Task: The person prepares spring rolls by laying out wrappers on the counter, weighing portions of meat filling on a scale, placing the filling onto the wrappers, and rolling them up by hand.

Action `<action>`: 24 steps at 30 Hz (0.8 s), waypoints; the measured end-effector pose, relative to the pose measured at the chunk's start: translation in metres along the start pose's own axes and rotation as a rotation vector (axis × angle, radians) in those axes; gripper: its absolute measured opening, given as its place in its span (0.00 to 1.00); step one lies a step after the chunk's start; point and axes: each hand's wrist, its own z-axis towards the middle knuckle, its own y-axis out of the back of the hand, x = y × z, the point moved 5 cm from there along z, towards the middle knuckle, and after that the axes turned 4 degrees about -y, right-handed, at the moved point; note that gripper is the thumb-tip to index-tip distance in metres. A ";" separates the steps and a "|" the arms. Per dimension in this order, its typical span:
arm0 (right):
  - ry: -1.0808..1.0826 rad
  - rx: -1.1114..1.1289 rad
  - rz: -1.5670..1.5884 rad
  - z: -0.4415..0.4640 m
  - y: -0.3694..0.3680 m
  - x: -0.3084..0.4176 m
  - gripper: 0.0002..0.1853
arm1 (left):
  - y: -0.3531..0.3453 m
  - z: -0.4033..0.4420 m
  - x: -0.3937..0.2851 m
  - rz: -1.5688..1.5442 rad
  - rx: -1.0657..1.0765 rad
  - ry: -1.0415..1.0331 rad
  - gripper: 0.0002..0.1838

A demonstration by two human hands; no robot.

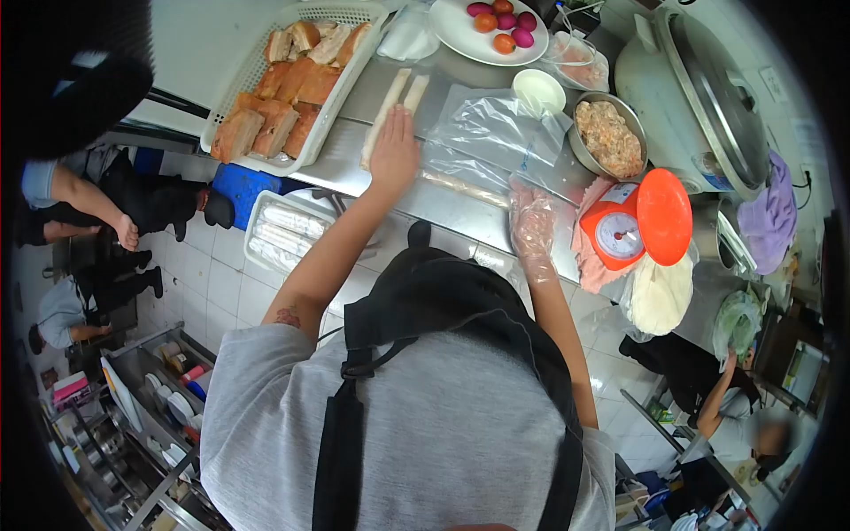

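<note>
White slender rolls (389, 101) lie on silver metal table (359, 97); bare left hand (394, 159) flat over them, fingers outstretched. Clear-plastic-gloved right hand (533, 221) by end of thin pale plastic-covered roll (465, 187); cannot tell if fingers grip.

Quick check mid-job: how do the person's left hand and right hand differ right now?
The left hand is bare, while the right hand wears a clear plastic glove. The left hand lies over part of the long pale strips; the right hand is at one end of another strip, closer to the counter's near edge. Both reach forward over the steel counter.
</note>
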 end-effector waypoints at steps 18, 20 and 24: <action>0.206 -0.299 0.125 0.002 0.050 0.030 0.40 | 0.038 0.041 -0.086 -1.064 0.860 -0.291 0.29; 0.106 -0.248 0.173 -0.002 0.030 0.013 0.35 | 0.010 0.036 -0.089 -1.075 0.805 -0.223 0.27; 0.033 -0.135 0.197 -0.009 0.012 -0.011 0.23 | 0.005 0.026 -0.095 -0.805 0.780 -0.254 0.26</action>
